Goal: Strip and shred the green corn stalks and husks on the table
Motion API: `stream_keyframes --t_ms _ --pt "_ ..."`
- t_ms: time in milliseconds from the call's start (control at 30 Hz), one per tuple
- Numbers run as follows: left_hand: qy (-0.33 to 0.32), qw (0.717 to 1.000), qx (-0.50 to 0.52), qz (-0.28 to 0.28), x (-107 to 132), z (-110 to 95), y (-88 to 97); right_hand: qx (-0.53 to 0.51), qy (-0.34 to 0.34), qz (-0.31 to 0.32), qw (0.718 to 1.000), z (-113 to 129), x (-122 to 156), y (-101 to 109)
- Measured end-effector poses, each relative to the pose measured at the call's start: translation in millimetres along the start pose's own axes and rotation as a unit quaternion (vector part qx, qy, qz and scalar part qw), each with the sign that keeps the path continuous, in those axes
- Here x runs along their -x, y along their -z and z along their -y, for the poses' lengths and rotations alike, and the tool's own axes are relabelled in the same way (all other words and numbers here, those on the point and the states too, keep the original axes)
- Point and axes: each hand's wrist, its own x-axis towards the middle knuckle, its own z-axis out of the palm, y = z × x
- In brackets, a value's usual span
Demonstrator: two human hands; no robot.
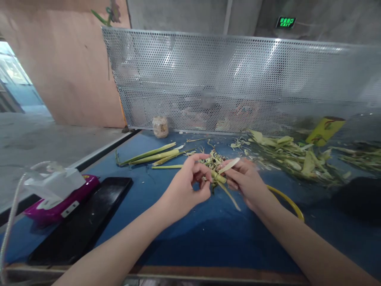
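Both my hands meet over the middle of the blue table (208, 234). My left hand (184, 184) is closed, its fingers pinching the end of a short green-yellow plant stalk (218, 177). My right hand (245, 178) is closed on the same stalk, with a pale peeled strip (229, 165) sticking up between its fingers. A thin loose strip (232, 196) hangs down from the stalk toward the table. Just behind my hands lies a small heap of shredded trimmings (212, 158).
Several long green stalks (151, 155) lie at the left rear. A pile of leaves and husks (291, 157) spreads to the right rear. A black phone (86, 218) and a magenta tissue pack (59, 194) sit left. A perforated metal screen (238, 79) walls the back; a yellow band (287, 198) lies right.
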Motion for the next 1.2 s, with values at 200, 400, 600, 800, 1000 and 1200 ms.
stream_keyframes --t_ms 200,400,600,800,1000,1200 --pt "0.019 0.999 0.019 0.041 -1.1 2.1 -1.3 0.014 -0.012 0.008 1.000 0.5 3.2 -4.5" --pt "0.016 0.998 0.015 0.060 1.0 2.4 -1.8 0.018 -0.012 0.020 1.000 0.5 1.6 -8.0" --pt "0.011 1.000 -0.011 0.024 0.7 2.1 1.5 0.014 -0.007 0.031 0.999 7.8 -0.1 -2.3" --pt "0.037 0.998 -0.044 -0.026 -1.5 6.0 3.5 -0.053 -0.007 0.127 0.990 8.3 0.7 2.0" --pt "0.019 0.986 -0.164 -0.007 0.1 5.6 6.4 -0.029 -0.137 0.164 0.977 2.4 2.1 -0.8" --pt "0.002 0.969 -0.248 0.022 0.0 2.6 8.0 -0.057 -0.237 0.123 0.962 3.1 1.7 0.9"
